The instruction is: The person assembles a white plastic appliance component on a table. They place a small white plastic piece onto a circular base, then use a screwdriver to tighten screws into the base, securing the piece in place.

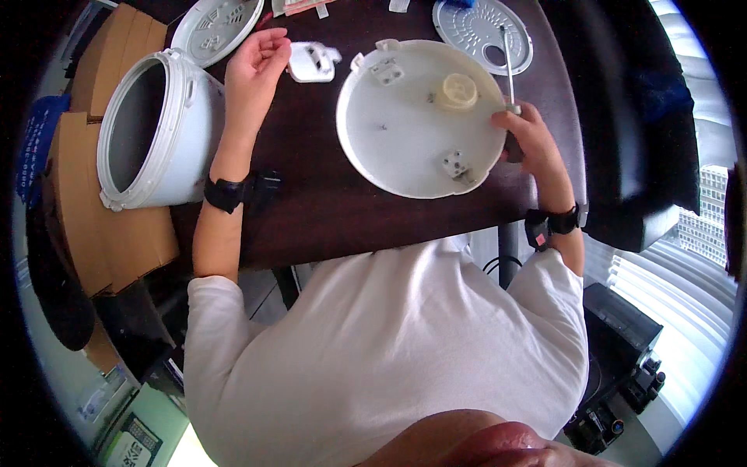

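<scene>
At the far left of the table my left hand (261, 58) has its fingers closed at the edge of a small white plastic part (311, 64), which has a dark recess and slightly blurred edges. My right hand (529, 136) is wrapped round the dark handle of a screwdriver (510, 74), its metal shaft pointing away from me. Between my hands lies a round white plastic cover (412, 148), inner side up, close beside my right hand. A translucent yellowish round cup (457, 92) and small white brackets sit on it.
A white cylindrical tub (175, 140) lies on its side at the left, beside cardboard boxes (85, 179). A round vented lid (218, 27) is at the far left, a perforated grey-white disc (486, 31) at the far right. Dark tabletop (303, 210) shows in front.
</scene>
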